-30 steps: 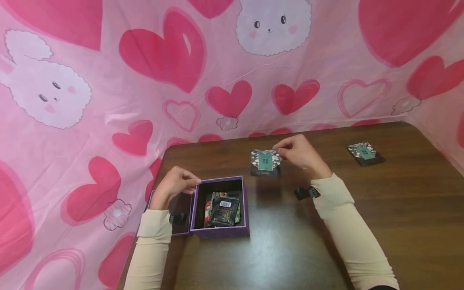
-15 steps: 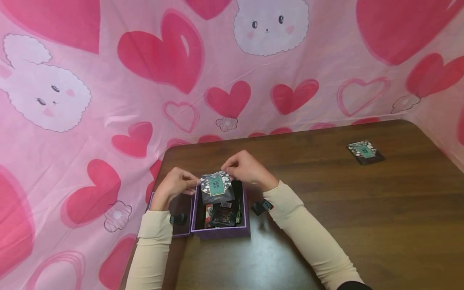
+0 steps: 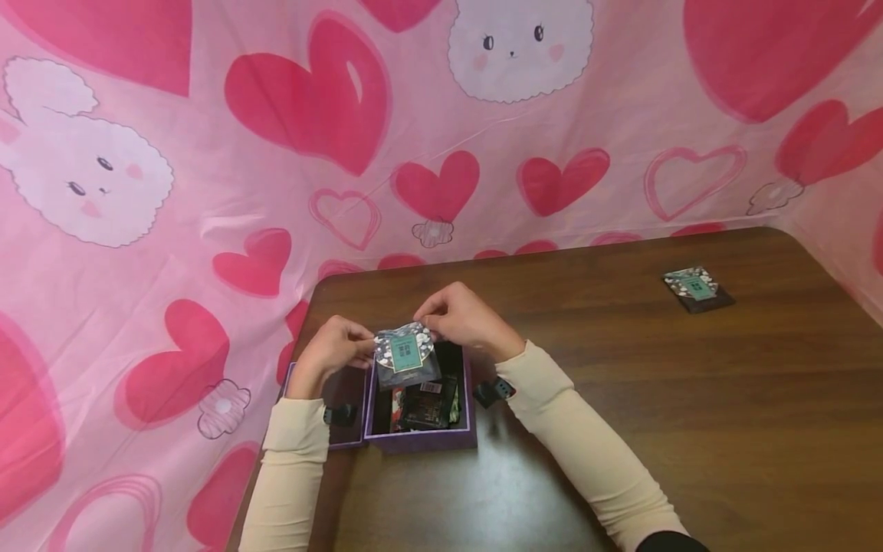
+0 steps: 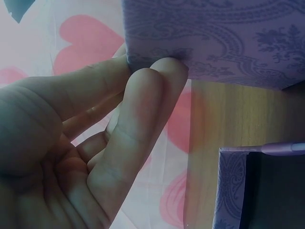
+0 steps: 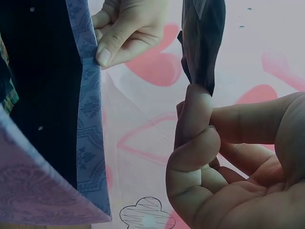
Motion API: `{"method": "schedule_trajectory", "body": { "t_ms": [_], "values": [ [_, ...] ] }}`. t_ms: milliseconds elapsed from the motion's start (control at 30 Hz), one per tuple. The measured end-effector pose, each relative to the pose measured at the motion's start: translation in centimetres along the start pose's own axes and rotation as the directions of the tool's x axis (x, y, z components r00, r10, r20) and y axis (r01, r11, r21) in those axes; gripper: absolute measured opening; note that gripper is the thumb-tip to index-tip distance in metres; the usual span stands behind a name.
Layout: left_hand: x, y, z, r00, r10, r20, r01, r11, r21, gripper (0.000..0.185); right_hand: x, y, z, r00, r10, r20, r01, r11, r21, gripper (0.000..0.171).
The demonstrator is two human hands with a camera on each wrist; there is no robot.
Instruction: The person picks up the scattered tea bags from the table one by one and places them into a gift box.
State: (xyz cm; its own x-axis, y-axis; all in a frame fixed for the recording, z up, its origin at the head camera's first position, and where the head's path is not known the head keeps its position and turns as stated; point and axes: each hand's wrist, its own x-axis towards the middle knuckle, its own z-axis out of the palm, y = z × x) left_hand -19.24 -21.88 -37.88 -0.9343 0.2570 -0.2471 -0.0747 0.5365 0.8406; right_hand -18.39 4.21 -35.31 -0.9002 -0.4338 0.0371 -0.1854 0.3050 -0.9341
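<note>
My right hand (image 3: pixel 472 322) pinches a dark sachet (image 3: pixel 407 354) by its upper right edge, holding it tilted above the open purple box (image 3: pixel 421 441). White flowers and a green label mark the sachet's face. In the right wrist view its dark foil (image 5: pixel 204 43) stands up from between thumb and finger. My left hand (image 3: pixel 334 349) grips the box at its far left corner; in the left wrist view its fingertips lie against the patterned box wall (image 4: pixel 214 43). Several sachets (image 3: pixel 428 406) lie inside the box, partly hidden by the held one.
The box's lid (image 3: pixel 345 425) lies on the left beside the box. A similar flowered sachet (image 3: pixel 698 289) rests on the wooden table (image 3: pixel 621 383) at the far right. Pink heart-patterned cloth (image 3: pixel 428 100) hangs behind the table.
My right hand has carried the sachet leftward from beside the box to above it, then shifted it slightly further left. My left hand has stayed at the box corner.
</note>
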Motion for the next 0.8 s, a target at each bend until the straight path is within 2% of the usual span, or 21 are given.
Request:
{"method": "schedule_trajectory", "body": {
  "t_ms": [233,367,467,633,800],
  "values": [
    [0.0,0.0,0.1,1.000,-0.004,-0.003,0.004,1.000,0.011,0.010,-0.3,0.2,0.0,1.000,0.009,0.004,-0.009,1.000,-0.012,0.015],
    [-0.1,0.1,0.2,0.999,-0.033,-0.012,0.034,0.999,0.007,0.012,-0.5,0.7,0.0,0.998,0.023,0.060,-0.014,0.990,-0.138,0.014],
    [-0.1,0.2,0.3,0.999,-0.047,-0.014,0.047,0.999,0.008,0.015,-0.7,1.0,-0.3,0.997,0.035,0.067,-0.020,0.976,-0.218,0.014],
    [-0.3,0.3,0.3,0.999,-0.044,-0.016,0.044,0.999,0.009,0.015,-0.9,1.0,-1.9,0.999,0.030,0.028,-0.023,0.975,-0.222,0.013],
    [-0.3,0.2,0.3,0.999,-0.044,-0.018,0.045,0.999,0.013,0.015,-1.3,1.8,-4.4,0.999,0.038,-0.024,-0.043,0.974,-0.220,0.012]
  ]
}}
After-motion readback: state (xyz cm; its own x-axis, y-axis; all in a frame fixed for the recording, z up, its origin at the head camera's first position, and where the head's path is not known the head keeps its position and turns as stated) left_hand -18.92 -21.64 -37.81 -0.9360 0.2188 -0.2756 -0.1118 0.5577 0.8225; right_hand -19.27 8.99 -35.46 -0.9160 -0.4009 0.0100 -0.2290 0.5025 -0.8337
